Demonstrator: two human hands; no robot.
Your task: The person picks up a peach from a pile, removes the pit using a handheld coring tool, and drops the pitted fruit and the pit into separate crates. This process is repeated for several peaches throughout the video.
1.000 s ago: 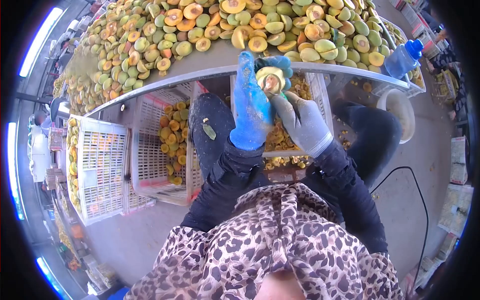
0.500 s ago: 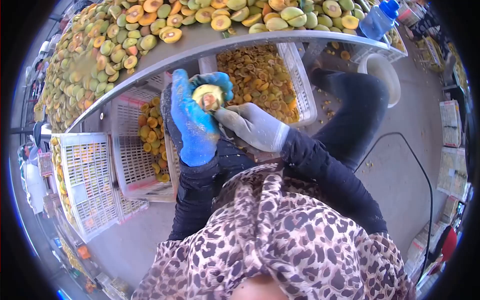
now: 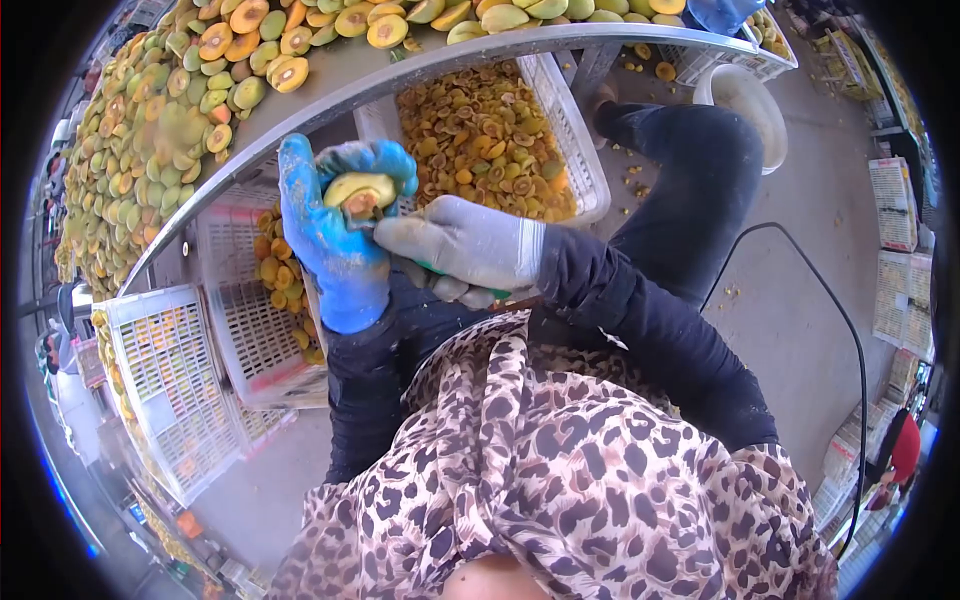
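Observation:
My left hand [image 3: 340,235], in a blue glove, has its fingers curled round a cut fruit half [image 3: 360,193] with brownish flesh at its centre. Close beside it my right hand [image 3: 465,245], in a grey glove, is wrapped round a small tool with a green handle [image 3: 502,294]. The tool's tip meets the lower edge of the fruit; its exact shape is hard to make out. Beneath and behind the hands stands a white crate [image 3: 590,165] of fruit pieces [image 3: 480,135].
A metal-edged table [image 3: 330,80] piled with halved fruit [image 3: 140,180] spans the top. White crates [image 3: 165,365] stand at the left. A white bucket [image 3: 768,130], a blue bottle [image 3: 722,14] and a black cable [image 3: 850,330] are at the right.
The whole view has shifted, so table and crates appear higher and further left. The fruit half has tilted in my left hand, and the green handle in my right hand now shows.

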